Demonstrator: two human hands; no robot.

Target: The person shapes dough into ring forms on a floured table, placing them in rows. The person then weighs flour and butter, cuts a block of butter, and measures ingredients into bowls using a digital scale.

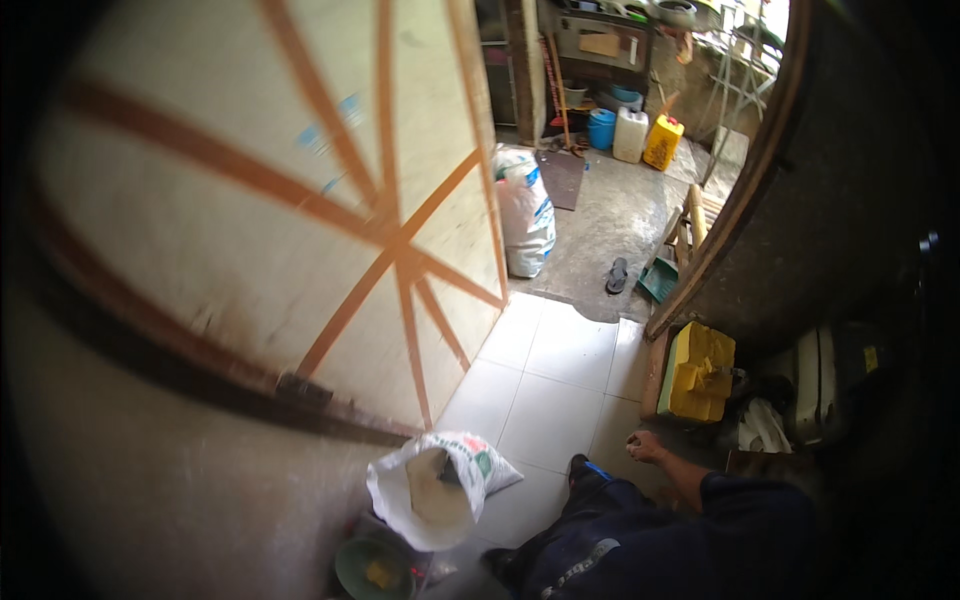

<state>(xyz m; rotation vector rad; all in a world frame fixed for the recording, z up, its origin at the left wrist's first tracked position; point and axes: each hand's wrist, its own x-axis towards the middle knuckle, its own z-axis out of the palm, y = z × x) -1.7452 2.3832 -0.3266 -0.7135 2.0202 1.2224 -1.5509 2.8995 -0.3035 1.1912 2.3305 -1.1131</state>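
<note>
My right hand (642,447) hangs beside my dark-clothed body, lower right of centre, with its fingers curled; whether they hold something small is too small to tell. It is nearest the yellow container (698,372) by the doorway. My left hand is not in view. An open white sack (385,485) with pale tan contents and a dark object inside sits on the white tiled floor (550,400) left of my legs, beside a dark green round container (365,570).
An open cream door (250,230) with orange stripes stands left. Through the doorway are a full white sack (528,225), a slipper (616,275), a green dustpan (657,280), several jugs (630,135) and leaning sticks. Dark stored items (810,390) sit along the right wall.
</note>
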